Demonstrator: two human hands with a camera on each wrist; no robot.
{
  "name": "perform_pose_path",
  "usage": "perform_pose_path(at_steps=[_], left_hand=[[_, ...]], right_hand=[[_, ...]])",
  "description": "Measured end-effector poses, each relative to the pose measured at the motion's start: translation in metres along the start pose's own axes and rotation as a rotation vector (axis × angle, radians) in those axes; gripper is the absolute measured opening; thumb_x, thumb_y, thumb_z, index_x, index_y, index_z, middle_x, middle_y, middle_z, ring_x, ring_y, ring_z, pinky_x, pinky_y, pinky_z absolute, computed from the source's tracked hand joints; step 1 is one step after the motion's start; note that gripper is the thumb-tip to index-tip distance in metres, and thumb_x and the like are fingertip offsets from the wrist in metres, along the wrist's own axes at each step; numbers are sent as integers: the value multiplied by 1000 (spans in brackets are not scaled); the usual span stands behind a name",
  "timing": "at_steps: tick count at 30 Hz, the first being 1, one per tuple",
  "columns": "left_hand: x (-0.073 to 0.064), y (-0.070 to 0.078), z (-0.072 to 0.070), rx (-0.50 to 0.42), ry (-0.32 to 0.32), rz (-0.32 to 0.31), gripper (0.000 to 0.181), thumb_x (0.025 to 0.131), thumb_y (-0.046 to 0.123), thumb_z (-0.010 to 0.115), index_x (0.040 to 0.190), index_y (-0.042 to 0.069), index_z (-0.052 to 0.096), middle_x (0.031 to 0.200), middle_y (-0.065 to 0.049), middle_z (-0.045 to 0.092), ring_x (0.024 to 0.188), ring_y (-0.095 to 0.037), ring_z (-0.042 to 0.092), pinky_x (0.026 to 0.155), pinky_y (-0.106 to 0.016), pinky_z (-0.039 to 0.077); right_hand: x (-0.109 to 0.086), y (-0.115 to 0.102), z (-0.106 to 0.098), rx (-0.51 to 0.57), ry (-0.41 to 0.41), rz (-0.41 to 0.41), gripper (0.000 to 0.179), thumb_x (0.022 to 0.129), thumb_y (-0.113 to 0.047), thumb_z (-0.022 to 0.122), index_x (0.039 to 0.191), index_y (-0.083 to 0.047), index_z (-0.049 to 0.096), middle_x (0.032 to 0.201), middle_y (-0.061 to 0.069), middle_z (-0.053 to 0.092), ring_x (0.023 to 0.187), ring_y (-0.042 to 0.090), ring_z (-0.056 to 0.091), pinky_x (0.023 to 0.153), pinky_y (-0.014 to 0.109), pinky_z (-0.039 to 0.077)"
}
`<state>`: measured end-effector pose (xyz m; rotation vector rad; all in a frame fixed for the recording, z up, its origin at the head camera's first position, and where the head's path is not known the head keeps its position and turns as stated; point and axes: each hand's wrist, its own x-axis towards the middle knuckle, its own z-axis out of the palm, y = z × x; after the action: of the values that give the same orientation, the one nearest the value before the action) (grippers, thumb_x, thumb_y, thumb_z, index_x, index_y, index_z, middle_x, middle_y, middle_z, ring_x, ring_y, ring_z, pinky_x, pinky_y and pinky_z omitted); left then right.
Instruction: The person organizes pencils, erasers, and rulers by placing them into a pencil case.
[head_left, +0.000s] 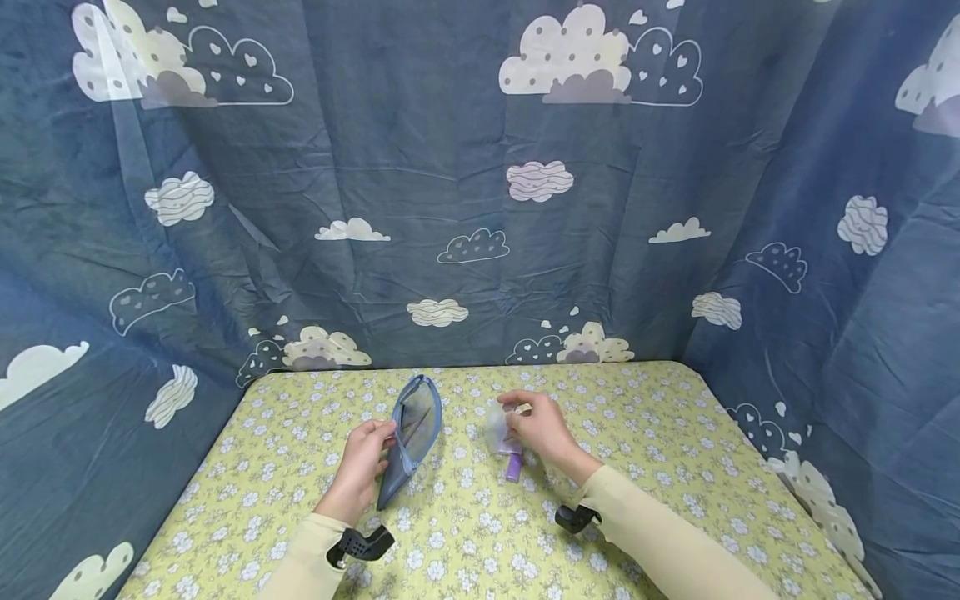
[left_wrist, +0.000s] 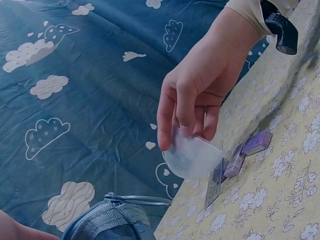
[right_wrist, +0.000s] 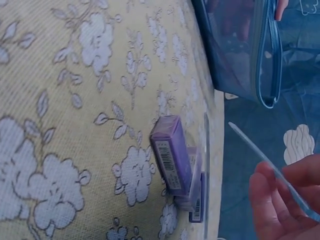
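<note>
My left hand (head_left: 363, 463) holds the rim of a zipped pouch (head_left: 422, 417), blue with see-through mesh-like sides, its mouth gaping. My right hand (head_left: 542, 428) pinches a clear half-round protractor (left_wrist: 192, 157) between thumb and fingers, above the table and to the right of the pouch. The right wrist view shows the protractor (right_wrist: 257, 155) edge-on as a thin strip. Below it lie several small purple boxes (right_wrist: 171, 157) with barcodes, grouped close together. A flat clear plastic piece (left_wrist: 213, 192) lies beside them, partly hidden behind the protractor in the left wrist view.
The table wears a yellow cloth (head_left: 480, 550) with white flowers. Blue curtains (head_left: 420, 183) with cloud prints hang behind the table and along both sides. Each wrist carries a black strapped camera (head_left: 362, 545).
</note>
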<state>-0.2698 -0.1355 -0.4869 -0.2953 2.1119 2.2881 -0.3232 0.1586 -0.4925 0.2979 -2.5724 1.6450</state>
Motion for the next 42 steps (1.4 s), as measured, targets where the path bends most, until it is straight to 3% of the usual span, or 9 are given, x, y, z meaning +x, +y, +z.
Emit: perform_pose_path(at_steps=[7, 17, 27, 35, 42], left_hand=[[-1, 1, 0, 1, -1, 0, 27, 104, 21, 55, 109, -5, 55, 118, -20, 54, 110, -33, 50, 97, -54, 35], [-1, 0, -1, -2, -3, -5, 25, 104, 21, 55, 106, -4, 55, 116, -19, 55, 110, -33, 50, 97, -54, 35], [1, 1, -3, -13, -2, 4, 22, 104, 21, 55, 101, -2, 56, 114, -18, 56, 107, -32, 51, 96, -54, 35], [0, 0, -2, -1, -13, -3, 23, 104, 21, 55, 104, -2, 56, 115, -18, 55, 109, -32, 50, 97, -54, 34], [1, 1, -2, 6, 1, 4, 23, 104, 21, 54, 103, -2, 56, 111, -14, 56, 108, -32, 51, 95, -53, 36]], right_hand=[[2, -3, 0, 65, -11, -33, 42, 87, 9, 62, 124, -8, 70, 111, 16, 66, 81, 32, 70, 73, 49, 58], [5, -9, -1, 99, 5, -49, 42, 85, 10, 63, 122, -9, 70, 100, 8, 70, 79, 25, 69, 75, 54, 56], [8, -18, -5, 148, -8, -52, 39, 89, 7, 63, 125, -10, 68, 108, 19, 69, 86, 37, 69, 66, 36, 57], [10, -26, -5, 167, 5, -77, 41, 88, 8, 64, 122, -16, 70, 100, 10, 72, 78, 28, 69, 75, 52, 57], [11, -34, -6, 172, 1, -100, 41, 91, 6, 65, 125, -16, 68, 104, 15, 70, 81, 29, 69, 73, 44, 59]])
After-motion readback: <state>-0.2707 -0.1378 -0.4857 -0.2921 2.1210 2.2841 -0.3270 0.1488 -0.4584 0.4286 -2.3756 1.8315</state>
